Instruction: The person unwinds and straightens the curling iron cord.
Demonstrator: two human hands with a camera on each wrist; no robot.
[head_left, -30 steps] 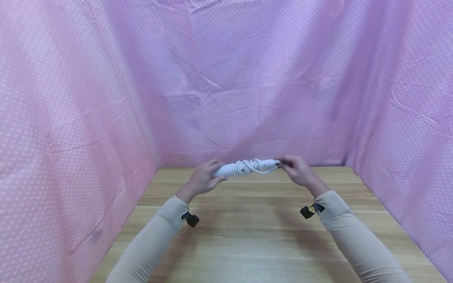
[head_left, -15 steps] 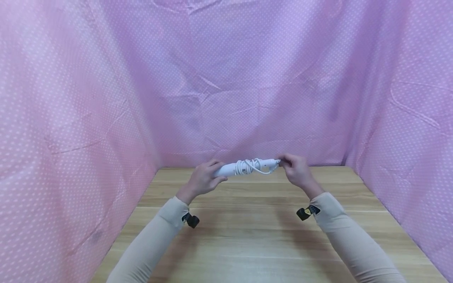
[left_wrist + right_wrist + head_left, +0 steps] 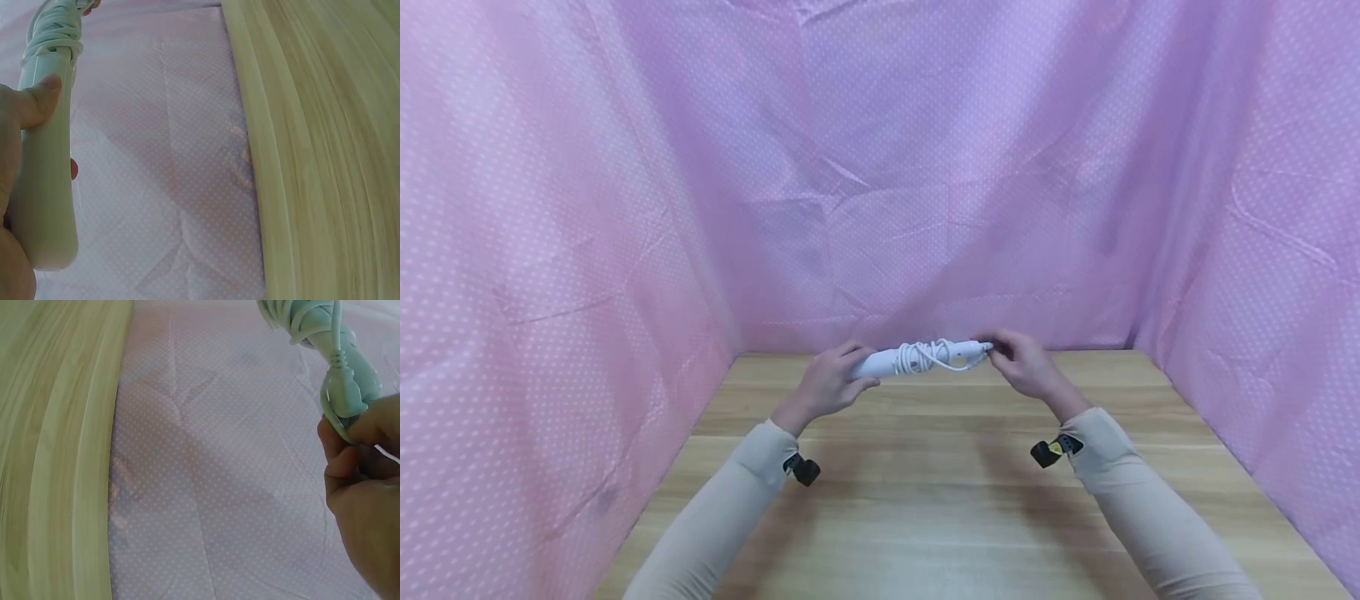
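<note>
A long white wand-shaped electric appliance point(image 3: 876, 363) is held up over the table by both hands, with its white cord point(image 3: 917, 357) wound several times round the middle. My left hand point(image 3: 831, 379) grips the smooth rounded end; in the left wrist view the thumb lies along the white body point(image 3: 47, 187). At the other end, my right hand point(image 3: 1026, 362) pinches the cord between thumb and fingers. The right wrist view shows a white plug point(image 3: 344, 390) just above those fingertips, lying against the appliance. Part of the cord is hidden behind the right fingers.
A wood-grain table point(image 3: 910, 500) lies below both hands. Pink cloth with white dots point(image 3: 880, 208) hangs behind the table's far edge and along both sides. Each wrist carries a black camera on a strap, such as the right camera point(image 3: 1045, 454).
My right wrist has shifted slightly to the left, its fingers staying at the cord end. The left hand and the appliance have hardly moved.
</note>
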